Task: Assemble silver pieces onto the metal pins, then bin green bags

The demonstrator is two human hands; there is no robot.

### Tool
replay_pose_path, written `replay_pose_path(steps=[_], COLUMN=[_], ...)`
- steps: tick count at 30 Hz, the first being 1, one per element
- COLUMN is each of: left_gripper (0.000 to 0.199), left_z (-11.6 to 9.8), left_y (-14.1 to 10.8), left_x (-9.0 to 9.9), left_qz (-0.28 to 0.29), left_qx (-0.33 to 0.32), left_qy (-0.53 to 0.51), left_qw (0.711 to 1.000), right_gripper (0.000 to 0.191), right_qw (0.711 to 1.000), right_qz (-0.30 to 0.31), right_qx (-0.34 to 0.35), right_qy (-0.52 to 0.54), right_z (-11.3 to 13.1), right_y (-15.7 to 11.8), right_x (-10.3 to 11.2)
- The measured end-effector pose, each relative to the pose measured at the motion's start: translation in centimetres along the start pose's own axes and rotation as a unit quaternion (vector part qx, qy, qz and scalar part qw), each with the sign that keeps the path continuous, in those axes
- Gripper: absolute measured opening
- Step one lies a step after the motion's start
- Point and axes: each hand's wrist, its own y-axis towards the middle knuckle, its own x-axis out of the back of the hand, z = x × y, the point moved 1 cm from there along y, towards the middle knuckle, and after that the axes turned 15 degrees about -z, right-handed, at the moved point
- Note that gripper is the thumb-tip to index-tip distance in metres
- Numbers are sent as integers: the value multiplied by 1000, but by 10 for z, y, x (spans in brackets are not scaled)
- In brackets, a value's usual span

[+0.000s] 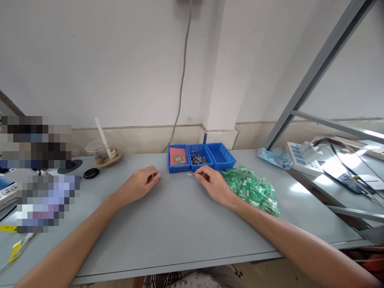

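Over the table, my right hand pinches a thin silvery metal pin between thumb and fingertips, its free end pointing left. The pin is in front of the middle blue bin, where many small dark and silvery metal parts lie loose. My left hand rests farther left with its fingers curled toward the thumb; whether anything is between them is hidden. Beside it, the left blue bin holds a pink sheet and a small clear packet. The right blue bin shows its bare bottom.
A heap of green plastic bags lies beside my right forearm. Farther right are a light blue packet, a power strip and a metal frame. To the left stand a clear cup and a round black object.
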Motion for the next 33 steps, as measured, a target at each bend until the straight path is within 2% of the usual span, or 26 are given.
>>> replay_pose_path(steps=[2, 7, 12, 19, 23, 29, 33], left_gripper=[33, 31, 27, 26, 29, 33, 44], left_z=[10, 23, 28, 31, 39, 53, 53], left_y=[3, 3, 8, 15, 15, 15, 14], left_x=[-2, -11, -16, -14, -14, -10, -5], left_qz=[-15, -9, -49, -103, -143, -195, -224], left_qx=[39, 89, 165, 296, 365, 417, 437], left_qy=[-23, -94, -189, -297, -381, -444, -467], left_qw=[999, 992, 967, 902, 837, 769, 736], right_gripper=[17, 18, 18, 20, 18, 18, 18], right_qw=[1000, 1000, 1000, 1000, 1000, 1000, 1000], right_qz=[-1, 0, 2, 4, 5, 4, 6], right_qx=[2, 0, 1, 0, 0, 0, 4], right_qy=[5, 12, 16, 13, 13, 14, 16], right_z=[1, 2, 3, 2, 1, 0, 0], right_y=[0, -1, -1, 0, 0, -1, -1], right_x=[1, 1, 2, 2, 1, 1, 1])
